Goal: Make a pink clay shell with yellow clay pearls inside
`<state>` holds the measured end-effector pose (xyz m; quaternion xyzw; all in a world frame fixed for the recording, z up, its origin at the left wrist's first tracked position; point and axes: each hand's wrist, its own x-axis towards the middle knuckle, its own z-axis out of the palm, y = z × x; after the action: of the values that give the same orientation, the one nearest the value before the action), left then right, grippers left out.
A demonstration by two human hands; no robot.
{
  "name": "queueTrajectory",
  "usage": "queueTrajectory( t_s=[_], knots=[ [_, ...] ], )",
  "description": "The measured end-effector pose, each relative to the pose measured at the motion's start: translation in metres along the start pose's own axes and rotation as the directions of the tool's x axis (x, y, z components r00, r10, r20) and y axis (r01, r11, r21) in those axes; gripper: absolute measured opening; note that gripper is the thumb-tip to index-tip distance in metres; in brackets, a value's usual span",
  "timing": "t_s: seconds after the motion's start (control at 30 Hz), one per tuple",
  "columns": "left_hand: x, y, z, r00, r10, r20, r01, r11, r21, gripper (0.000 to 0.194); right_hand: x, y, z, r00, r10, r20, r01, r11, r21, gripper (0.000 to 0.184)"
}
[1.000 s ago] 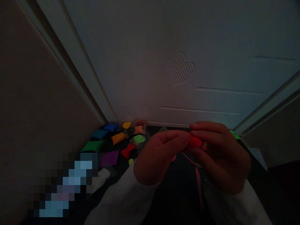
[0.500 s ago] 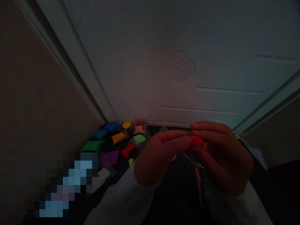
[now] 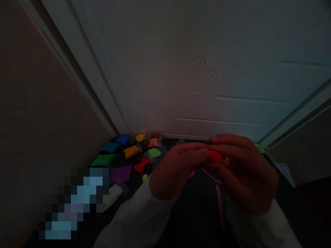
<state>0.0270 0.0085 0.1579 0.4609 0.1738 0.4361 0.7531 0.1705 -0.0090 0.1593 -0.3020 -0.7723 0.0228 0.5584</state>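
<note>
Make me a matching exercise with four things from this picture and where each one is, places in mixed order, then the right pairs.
Things
1. Red piece
2. Purple packet
3. Larger heart
4. Lower pink tool

Places
A. On the pale panel
B. Between the sleeves
C. Held between left hand and right hand
D. Left of the left hand

Pairs: 1-C, 2-D, 3-A, 4-B
</note>
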Motion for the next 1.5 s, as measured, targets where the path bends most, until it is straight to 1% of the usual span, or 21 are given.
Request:
queueTrajectory(
  t_s=[0.1, 0.27, 0.37, 0.5, 0.57, 0.6, 0.67, 0.73, 0.77, 0.83, 0.9, 0.97, 1.03, 1.07, 1.13, 1.2, 1.23, 1.27, 1.37, 1.47, 1.5],
  knots=[
    [0.0, 0.001, 0.001, 0.998, 0.044, 0.032, -0.044, 0.999, -0.015, 0.019, 0.0, -0.001, 0.0, 1.0, 0.002, 0.0, -0.002, 1.0, -0.008, 0.034],
    [0.0, -0.003, -0.005, 0.999, 0.037, -0.03, -0.033, 0.992, 0.125, 0.018, 0.0, -0.001, 0.001, 1.0, 0.006, -0.02, -0.006, 1.0, -0.017, 0.035],
    [0.001, -0.005, -0.004, 0.998, 0.063, -0.009, -0.062, 0.996, 0.067, 0.019, -0.001, -0.001, 0.0, 1.0, 0.012, -0.018, -0.013, 1.0, -0.011, 0.034],
    [0.002, -0.005, 0.0, 0.99, 0.11, 0.086, -0.104, 0.993, -0.063, 0.018, -0.001, -0.001, 0.0, 0.999, 0.03, -0.017, -0.029, 0.999, 0.021, 0.035],
    [0.001, -0.005, 0.0, 0.991, 0.104, 0.084, -0.103, 0.994, -0.02, 0.016, -0.001, -0.001, 0.001, 0.999, 0.035, -0.023, -0.034, 0.999, 0.037, 0.035],
    [0.001, -0.005, -0.001, 0.995, 0.086, 0.048, -0.088, 0.996, 0.031, 0.016, -0.001, -0.001, 0.001, 0.999, 0.035, -0.03, -0.034, 0.999, 0.042, 0.035],
    [0.0, -0.005, -0.001, 0.995, 0.076, -0.072, -0.065, 0.989, 0.136, 0.017, -0.001, 0.0, 0.002, 0.998, 0.04, -0.044, -0.038, 0.999, 0.037, 0.035],
    [-0.002, -0.004, 0.0, 0.975, 0.121, -0.186, -0.083, 0.977, 0.198, 0.017, -0.001, 0.0, 0.004, 0.997, 0.049, -0.062, -0.047, 0.999, 0.026, 0.035],
    [-0.003, -0.002, 0.001, 0.964, 0.149, -0.221, -0.102, 0.972, 0.212, 0.016, -0.001, 0.001, 0.004, 0.996, 0.053, -0.069, -0.052, 0.999, 0.016, 0.035],
    [-0.005, 0.002, 0.005, 0.953, 0.166, -0.255, -0.112, 0.97, 0.214, 0.012, -0.001, 0.002, 0.005, 0.995, 0.053, -0.082, -0.054, 0.998, -0.016, 0.034],
    [-0.007, 0.005, 0.008, 0.95, 0.143, -0.278, -0.082, 0.972, 0.22, 0.007, 0.0, 0.002, 0.006, 0.996, 0.044, -0.084, -0.049, 0.997, -0.06, 0.034],
    [-0.008, 0.007, 0.01, 0.937, 0.165, -0.308, -0.083, 0.962, 0.261, 0.005, 0.0, 0.002, 0.006, 0.997, 0.036, -0.075, -0.043, 0.994, -0.101, 0.032],
    [-0.009, 0.006, 0.01, 0.897, 0.276, -0.344, -0.141, 0.919, 0.369, 0.005, 0.0, 0.002, 0.005, 0.998, 0.026, -0.065, -0.034, 0.99, -0.134, 0.031],
    [-0.009, 0.005, 0.01, 0.862, 0.362, -0.355, -0.184, 0.876, 0.447, 0.005, 0.001, 0.001, 0.004, 0.998, 0.022, -0.064, -0.032, 0.989, -0.147, 0.03],
    [-0.009, 0.002, 0.009, 0.772, 0.549, -0.32, -0.27, 0.739, 0.617, 0.009, 0.001, 0.002, 0.004, 0.997, 0.031, -0.071, -0.042, 0.986, -0.164, 0.028],
    [-0.009, 0.001, 0.009, 0.71, 0.665, -0.231, -0.319, 0.596, 0.737, 0.013, 0.002, 0.002, 0.005, 0.996, 0.037, -0.082, -0.052, 0.98, -0.19, 0.026],
    [-0.009, 0.0, 0.009, 0.704, 0.682, -0.198, -0.323, 0.555, 0.766, 0.014, 0.002, 0.002, 0.006, 0.995, 0.037, -0.09, -0.055, 0.977, -0.205, 0.025],
    [-0.009, -0.001, 0.01, 0.71, 0.681, -0.18, -0.318, 0.537, 0.781, 0.015, 0.002, 0.002, 0.006, 0.995, 0.035, -0.097, -0.056, 0.974, -0.221, 0.024],
    [-0.011, -0.002, 0.011, 0.733, 0.651, -0.2, -0.261, 0.54, 0.8, 0.015, 0.003, 0.002, 0.008, 0.994, 0.034, -0.103, -0.059, 0.965, -0.257, 0.022],
    [-0.012, -0.002, 0.012, 0.723, 0.655, -0.22, -0.236, 0.533, 0.812, 0.015, 0.004, 0.001, 0.008, 0.995, 0.029, -0.099, -0.055, 0.962, -0.267, 0.021],
    [-0.012, -0.002, 0.012, 0.725, 0.647, -0.234, -0.233, 0.551, 0.801, 0.015, 0.004, 0.001, 0.008, 0.995, 0.027, -0.097, -0.052, 0.962, -0.268, 0.02]
  ],
)
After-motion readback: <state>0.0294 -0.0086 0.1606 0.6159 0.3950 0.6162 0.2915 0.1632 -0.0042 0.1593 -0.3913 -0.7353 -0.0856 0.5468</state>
